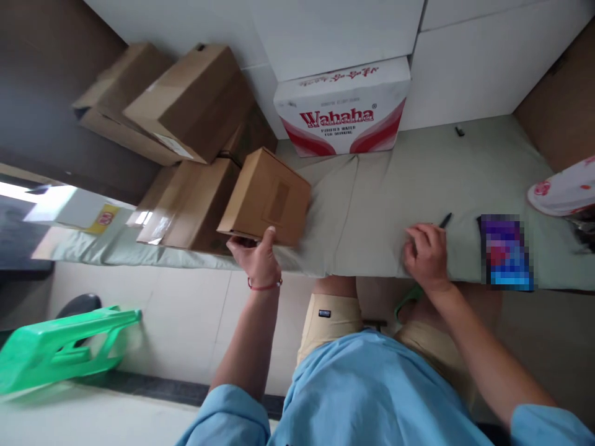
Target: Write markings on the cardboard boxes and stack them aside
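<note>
My left hand (pixel 256 259) grips the lower front edge of a small brown cardboard box (pixel 284 201), thumb on its face and fingers underneath. The box is tilted and leans close beside larger cartons on its left. My right hand (pixel 426 255) is at the table's front edge with its fingers curled. A dark pen (pixel 446 220) sticks out from behind its knuckles; the rest of the pen is hidden by the hand. To the right of that hand lies a phone (pixel 506 253) with a blurred-out screen.
Brown cartons (pixel 195 102) are stacked at the left. A white and red Wahaha carton (pixel 344 111) stands against the wall. A small black piece (pixel 459 131) lies on the green cloth (pixel 385 192). At right is a white patterned package (pixel 564 189); a green stool (pixel 69 347) is lower left.
</note>
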The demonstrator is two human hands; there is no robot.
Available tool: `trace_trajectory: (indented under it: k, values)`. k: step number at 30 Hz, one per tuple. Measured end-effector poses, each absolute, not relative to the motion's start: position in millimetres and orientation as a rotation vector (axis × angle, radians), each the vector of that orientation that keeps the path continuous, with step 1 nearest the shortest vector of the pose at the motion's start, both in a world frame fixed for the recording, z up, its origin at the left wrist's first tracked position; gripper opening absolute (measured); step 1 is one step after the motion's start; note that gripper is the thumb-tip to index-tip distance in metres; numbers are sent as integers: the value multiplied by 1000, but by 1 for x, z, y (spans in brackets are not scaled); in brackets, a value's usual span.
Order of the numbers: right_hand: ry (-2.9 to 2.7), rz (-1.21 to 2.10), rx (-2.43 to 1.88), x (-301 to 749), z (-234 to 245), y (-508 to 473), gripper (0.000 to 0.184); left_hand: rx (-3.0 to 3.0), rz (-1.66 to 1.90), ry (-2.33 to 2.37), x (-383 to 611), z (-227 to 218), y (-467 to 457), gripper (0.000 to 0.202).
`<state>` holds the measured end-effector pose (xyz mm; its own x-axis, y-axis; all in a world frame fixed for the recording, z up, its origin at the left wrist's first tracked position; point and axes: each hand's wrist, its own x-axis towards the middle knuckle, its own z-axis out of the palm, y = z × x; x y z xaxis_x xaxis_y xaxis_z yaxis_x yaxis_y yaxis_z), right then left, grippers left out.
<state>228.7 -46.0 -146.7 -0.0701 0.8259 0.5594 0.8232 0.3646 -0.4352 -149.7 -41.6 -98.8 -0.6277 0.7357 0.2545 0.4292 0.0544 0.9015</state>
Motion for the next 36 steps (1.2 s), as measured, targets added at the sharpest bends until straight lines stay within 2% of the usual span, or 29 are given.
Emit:
trace_trajectory:
  k: [3,9,14,16,18,22,24,27,28,30,34,36]
  values:
    - [-1887,5,-1472,239,-156,-41,24,1059,1796,2199,-158,-96,4,63]
    - [-1954,34,-1434,236,-159,-46,23,1201,1597,2373,-165,-95,82,71]
    - [-1973,73,-1457,236,-157,-44,24,1280,1525,2327,-169,-93,136,40]
    - [-1984,44,-1436,236,-155,-44,23,1289,1494,2303,-168,-91,154,35]
    - [-1991,6,-1419,236,-155,-44,22,1276,1461,2311,-166,-90,165,40]
    - [-1991,7,-1438,236,-155,-44,21,1260,1404,2406,-158,-95,157,69]
    - [-1975,41,-1462,236,-156,-44,21,1295,1364,2438,-153,-102,145,58]
    - [-1955,86,-1482,236,-156,-44,22,1427,1216,2372,-148,-113,131,21]
    - [-1955,94,-1483,236,-156,-44,22,1475,1150,2326,-147,-116,130,16]
    - [-1963,95,-1478,236,-156,-44,21,1552,1037,2239,-146,-118,133,17]
    - [-1966,72,-1450,236,-155,-43,22,1629,948,2170,-149,-111,147,34]
    - [-1967,66,-1430,236,-155,-43,21,1653,922,2161,-150,-104,150,34]
